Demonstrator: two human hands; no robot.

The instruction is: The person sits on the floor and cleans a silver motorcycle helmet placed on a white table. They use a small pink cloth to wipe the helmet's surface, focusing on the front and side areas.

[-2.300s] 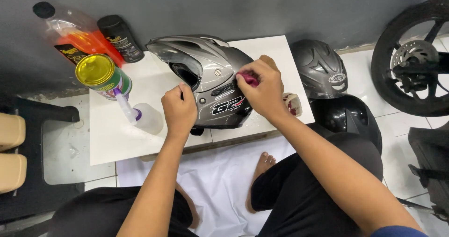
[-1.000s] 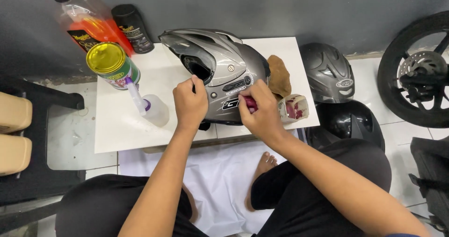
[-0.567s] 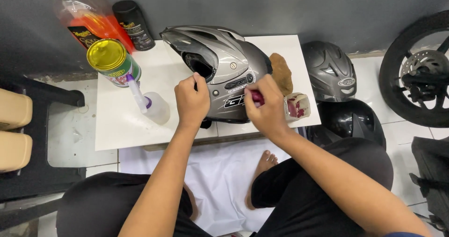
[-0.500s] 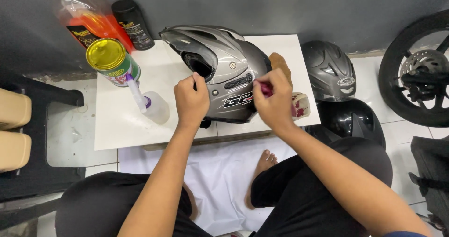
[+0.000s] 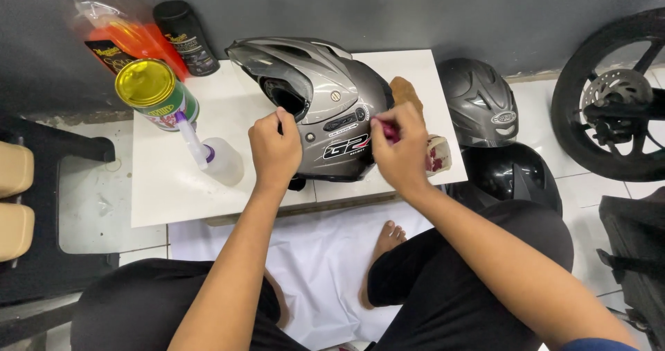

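The left hand is gripping the grey helmet on the white desk, while the right hand is pinching a pink applicator against its side.

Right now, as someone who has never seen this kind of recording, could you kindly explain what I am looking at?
There is no machine here: a camera worn on a person's head looks down at their own bare hands. The left hand steadies a grey helmet on a low white table. The right hand presses a small pink thing against the helmet's side. Also on the table stand a yellow-lidded tin, a clear bottle, an orange bottle and a black bottle. Two more helmets lie on the floor.
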